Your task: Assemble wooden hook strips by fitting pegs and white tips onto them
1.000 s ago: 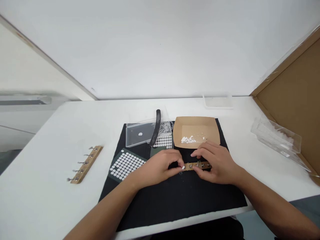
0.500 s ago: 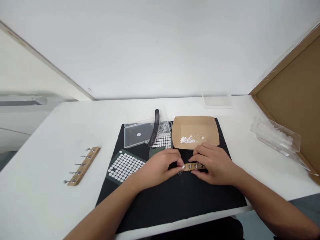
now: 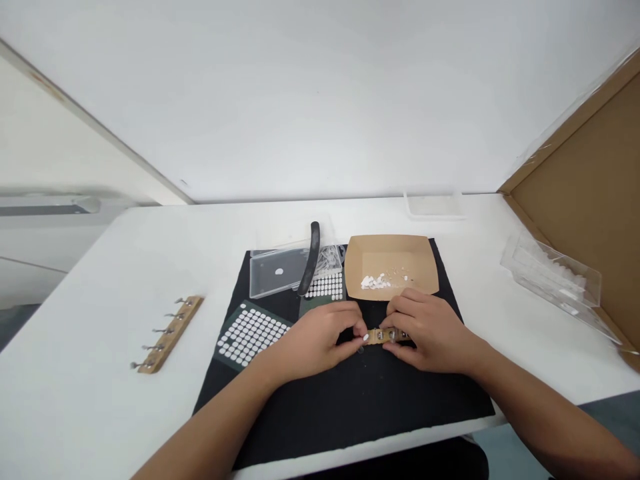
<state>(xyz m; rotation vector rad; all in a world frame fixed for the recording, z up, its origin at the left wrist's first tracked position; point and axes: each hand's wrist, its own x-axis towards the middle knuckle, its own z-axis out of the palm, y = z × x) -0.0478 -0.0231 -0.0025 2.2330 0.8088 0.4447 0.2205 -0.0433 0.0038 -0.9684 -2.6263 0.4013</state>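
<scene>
A small wooden hook rail with metal fittings (image 3: 373, 335) lies on the black mat (image 3: 370, 407) in front of me. My right hand (image 3: 425, 331) is closed round its right part, thumb on the near side and fingers on the far side. At the left end of the rail, the thumb and forefinger of my left hand (image 3: 320, 339) are pinched together on a small white dot sticker (image 3: 366, 337). Whether the sticker touches the wood I cannot tell. Part of the rail is hidden by my right fingers.
A cardboard tray (image 3: 357, 253) with white bits stands beyond my hands. Dark sheets of white dots (image 3: 253, 333) lie to the left, near a clear plastic case (image 3: 267, 273) and a curved black bar (image 3: 311, 260). Another hook rail (image 3: 170, 340) lies far left; clear boxes (image 3: 555, 273) lie right.
The view has shifted slightly. My left fingertips have stayed at the rail's left end with the white dot sticker, and my right hand still holds the rail.
</scene>
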